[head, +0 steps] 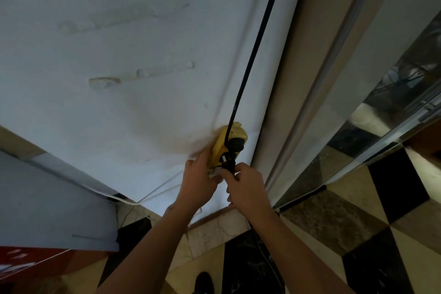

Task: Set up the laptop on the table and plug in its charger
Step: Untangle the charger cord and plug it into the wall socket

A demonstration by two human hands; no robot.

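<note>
Right hand (243,186): fingers pinch the black charger plug (228,164) at the socket strip.
Left hand (199,179): curled round the yellow socket strip (223,148), steadying it against the white wall (119,55).
Black cable (253,50): runs upward from the strip.
Writing: none readable.

A pale wall (119,55) carries a yellow socket box (226,141), with a black plug (236,143) seated in it. Below, the checkered tile floor (358,234) bears a dark shoe (204,281) and a thin black cable (269,262).
</note>
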